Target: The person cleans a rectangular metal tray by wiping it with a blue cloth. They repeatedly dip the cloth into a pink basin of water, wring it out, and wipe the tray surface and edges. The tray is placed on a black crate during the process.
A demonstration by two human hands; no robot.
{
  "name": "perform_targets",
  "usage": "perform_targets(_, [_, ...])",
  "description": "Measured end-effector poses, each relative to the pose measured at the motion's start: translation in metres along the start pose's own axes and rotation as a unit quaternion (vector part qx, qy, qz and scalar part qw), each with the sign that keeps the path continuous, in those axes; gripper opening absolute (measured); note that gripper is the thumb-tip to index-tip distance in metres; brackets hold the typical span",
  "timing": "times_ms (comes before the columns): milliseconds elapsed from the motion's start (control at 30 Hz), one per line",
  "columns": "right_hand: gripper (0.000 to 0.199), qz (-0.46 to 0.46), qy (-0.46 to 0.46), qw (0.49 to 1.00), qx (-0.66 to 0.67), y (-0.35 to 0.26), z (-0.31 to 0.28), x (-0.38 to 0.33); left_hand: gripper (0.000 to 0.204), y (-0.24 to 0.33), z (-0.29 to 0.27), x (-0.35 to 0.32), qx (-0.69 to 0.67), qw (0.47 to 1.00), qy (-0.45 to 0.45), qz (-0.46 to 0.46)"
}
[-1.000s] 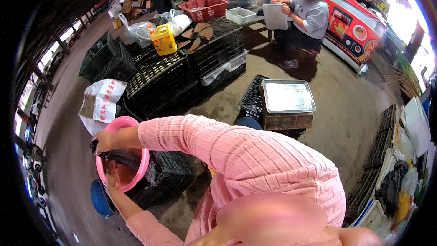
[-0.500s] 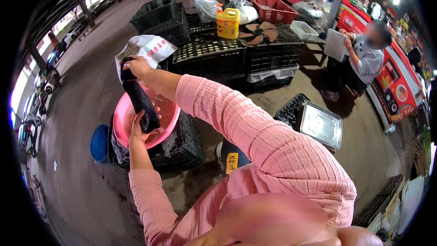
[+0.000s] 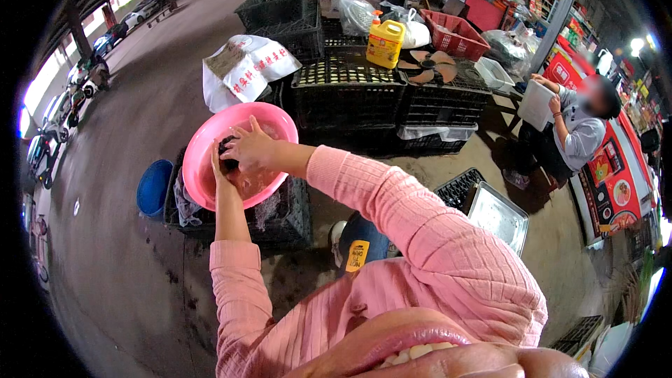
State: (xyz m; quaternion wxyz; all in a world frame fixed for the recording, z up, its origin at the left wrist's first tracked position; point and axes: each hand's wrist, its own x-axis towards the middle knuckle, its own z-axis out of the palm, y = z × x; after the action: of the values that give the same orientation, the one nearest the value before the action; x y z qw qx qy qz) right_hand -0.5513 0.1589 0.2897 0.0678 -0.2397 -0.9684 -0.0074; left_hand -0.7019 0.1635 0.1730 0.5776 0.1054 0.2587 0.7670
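A pink basin [image 3: 199, 133] of cloudy, pinkish water stands on a black crate [image 3: 290, 220] ahead of me to the left. Over it, a wet black cloth [image 3: 227, 155] is bunched between my two hands. My left hand [image 3: 219, 168] holds it from the near left side, fingers upright against it. From the right, my right hand [image 3: 253, 148] grips the cloth, some fingers spread out over the water. Most of the cloth is hidden by the hands.
A blue bucket [image 3: 154, 189] stands left of the crate. Beyond the basin lie a white sack [image 3: 245, 73] and stacked black crates [image 3: 346, 101] bearing a yellow jug [image 3: 386, 43] and a fan blade [image 3: 428, 66]. A metal tray [image 3: 498, 217] and a seated person [image 3: 577, 129] are at right.
The black cloth, earlier stretched long with my right hand raised at its far end, is now bunched low in the basin. My right hand has come down beside the left.
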Motion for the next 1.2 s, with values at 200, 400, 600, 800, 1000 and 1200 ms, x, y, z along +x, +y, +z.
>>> perform_targets(200, [0.042, 0.013, -0.002, 0.666, 0.746, 0.054, 0.024, 0.034, 0.032, 0.049, 0.01, 0.013, -0.016, 0.973, -0.194, -0.123])
perform_targets(400, [0.046, 0.147, 0.003, 0.381, 0.913, 0.078, 0.067, 0.042, 0.026, 0.064, 0.071, -0.04, -0.182, 0.893, -0.198, -0.362])
perform_targets(600, [0.044, -0.006, 0.039, 0.374, 0.927, 0.039, 0.042, 0.058, 0.046, 0.054, 0.066, -0.064, -0.052, 0.89, -0.244, -0.382])
perform_targets(800, [0.017, 0.08, 0.064, 0.629, 0.77, 0.041, 0.04, 0.078, 0.033, 0.052, 0.059, -0.065, 0.239, 0.922, -0.117, -0.283])
perform_targets(1000, [0.028, 0.281, 0.183, 0.828, 0.45, 0.046, 0.082, 0.097, 0.024, 0.008, 0.033, -0.023, 0.584, 0.801, -0.123, 0.054])
perform_targets(1200, [0.038, 0.312, 0.223, 0.848, 0.367, 0.032, 0.08, 0.077, 0.037, 0.006, 0.029, -0.031, 0.682, 0.724, -0.057, 0.093])
